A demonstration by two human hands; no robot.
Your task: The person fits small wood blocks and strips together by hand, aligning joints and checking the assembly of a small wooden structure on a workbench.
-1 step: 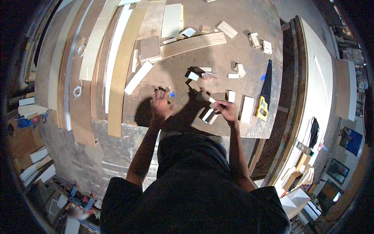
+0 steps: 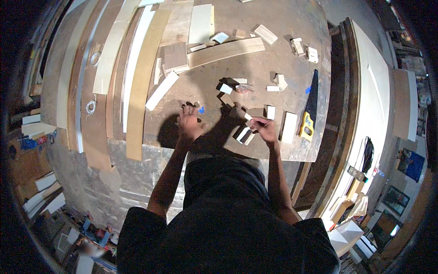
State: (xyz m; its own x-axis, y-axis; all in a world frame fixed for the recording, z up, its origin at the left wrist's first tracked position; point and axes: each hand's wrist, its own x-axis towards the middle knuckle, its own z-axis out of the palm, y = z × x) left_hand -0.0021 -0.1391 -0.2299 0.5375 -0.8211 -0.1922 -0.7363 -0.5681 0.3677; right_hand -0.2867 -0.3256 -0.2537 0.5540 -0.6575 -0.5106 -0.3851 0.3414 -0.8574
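Observation:
My left hand (image 2: 189,124) hovers at the near part of the brown worktable with its fingers apart, holding nothing. A small blue piece (image 2: 201,110) lies beside its fingertips. My right hand (image 2: 264,129) pinches a small pale wood piece (image 2: 248,116) between thumb and fingers. Just below that hand, a white-faced block (image 2: 244,136) lies partly in shadow. Two more pale blocks stand close to its right, a small one (image 2: 271,112) and a longer one (image 2: 288,128). Farther off, a small block (image 2: 225,89) lies next to a clear reddish item (image 2: 243,88) whose kind I cannot make out.
A handsaw (image 2: 310,109) with a yellow handle lies near the table's right edge. Long boards (image 2: 148,77) cover the left side. A wood plank (image 2: 228,52) and several offcuts lie at the back. Beyond a gap on the right stands a large pale panel (image 2: 372,100).

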